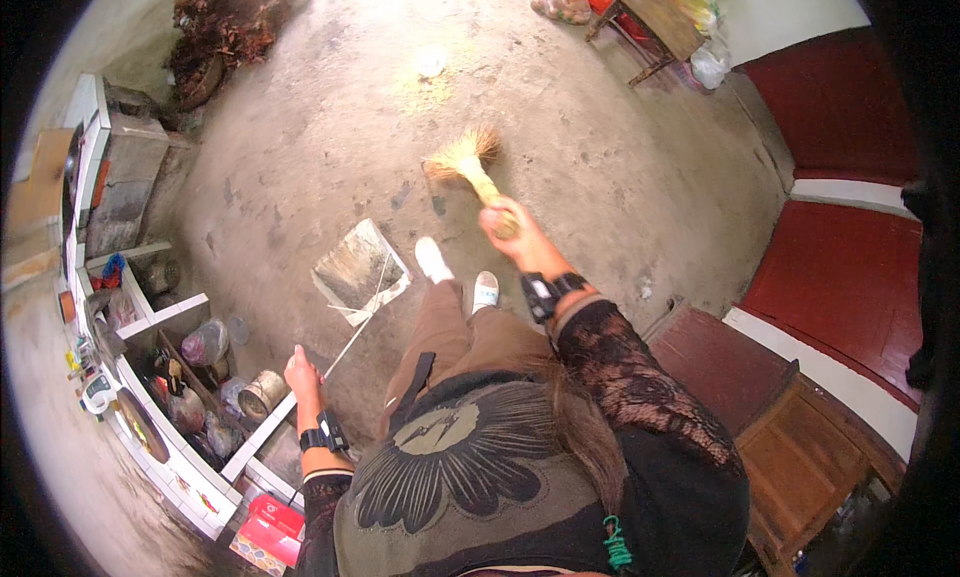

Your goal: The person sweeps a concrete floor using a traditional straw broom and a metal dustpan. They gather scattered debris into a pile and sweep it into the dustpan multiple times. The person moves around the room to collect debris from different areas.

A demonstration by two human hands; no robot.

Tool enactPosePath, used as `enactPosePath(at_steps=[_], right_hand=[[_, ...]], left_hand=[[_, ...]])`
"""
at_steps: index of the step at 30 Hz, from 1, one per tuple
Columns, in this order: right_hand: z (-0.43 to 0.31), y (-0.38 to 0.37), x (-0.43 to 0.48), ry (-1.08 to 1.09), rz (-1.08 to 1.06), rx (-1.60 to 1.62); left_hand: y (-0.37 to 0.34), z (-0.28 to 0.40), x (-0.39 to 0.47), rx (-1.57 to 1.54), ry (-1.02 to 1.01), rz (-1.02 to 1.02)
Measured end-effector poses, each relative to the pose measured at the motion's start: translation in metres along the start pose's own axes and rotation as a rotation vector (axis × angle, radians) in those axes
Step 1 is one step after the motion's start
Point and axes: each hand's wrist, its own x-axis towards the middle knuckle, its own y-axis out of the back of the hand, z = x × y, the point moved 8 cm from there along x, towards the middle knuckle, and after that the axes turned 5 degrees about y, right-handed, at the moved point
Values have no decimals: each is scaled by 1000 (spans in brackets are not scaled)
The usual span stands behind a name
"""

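Note:
My right hand grips the bound handle of a short straw broom. The broom's fanned bristles rest on or just above the concrete floor, ahead of my feet. My left hand is closed at the upper end of the thin rod handle of a dustpan. The dustpan's worn, dirty pan lies on the floor left of my white shoes. Beyond the broom, yellowish crumbs are scattered on the floor around a small whitish patch that glare blurs.
A white-tiled counter with cluttered shelves runs along the left. A red box is at lower left. Brown kindling is heaped at far left. A wooden stool stands among plastic bags at far right. Dark red panels line the right side.

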Motion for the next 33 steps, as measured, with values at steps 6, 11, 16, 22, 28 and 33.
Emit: enactPosePath(at_steps=[6, 11, 16, 22, 28, 33], right_hand=[[-14, 90, -110, -153, 340, -185], [-35, 71, -57, -71, 677, -181], [7, -5, 87, -166, 466, -223], [-22, -78, 159, -197, 188, 46], [-112, -38, 45, -155, 280, -47], [-201, -12, -22, 52, 500, -1191]], left_hand=[[-60, 48, 57, 201, -178, -59], [-93, 76, 98, 206, -50, -32], [-120, 106, 117, 77, 113, -82], [-193, 152, 125, 4, 124, -233], [-262, 193, 126, 135, 50, -277], [-322, 223, 123, 345, -93, -335]])
